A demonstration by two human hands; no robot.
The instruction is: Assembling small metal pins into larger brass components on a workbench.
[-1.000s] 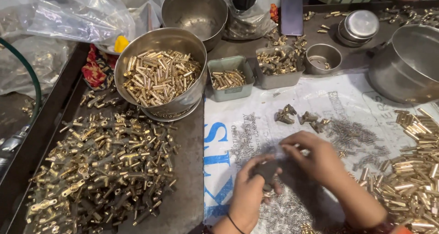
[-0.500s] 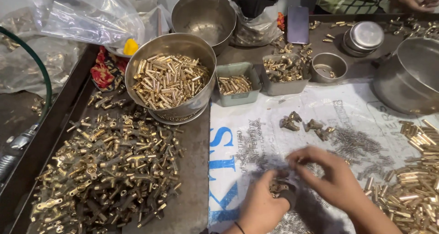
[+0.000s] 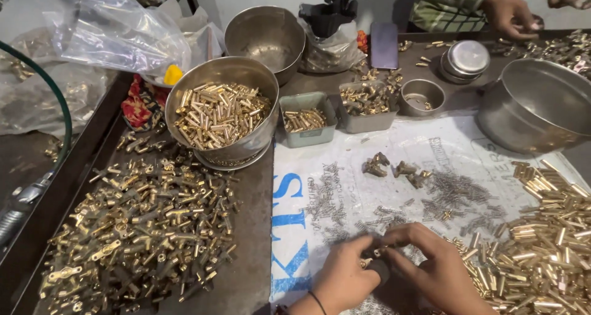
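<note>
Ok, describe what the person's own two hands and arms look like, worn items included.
Both are bare: no gloves and no rings that can be seen. The left hand has a thin dark band around its wrist. The right hand shows nothing worn on it, and its forearm runs out of the picture with no sleeve in sight. Fingernails look short and unpainted, though the view is too small to be sure.

1. The person's left hand is showing bare, with no glove and no ring in view.
2. A thin dark band is circling the left wrist, at the near edge of the scene.
3. The right hand is likewise showing bare, with no glove, ring or band in sight.
4. No sleeve is reaching down over either wrist; both forearms are running uncovered out of the near edge.
</note>
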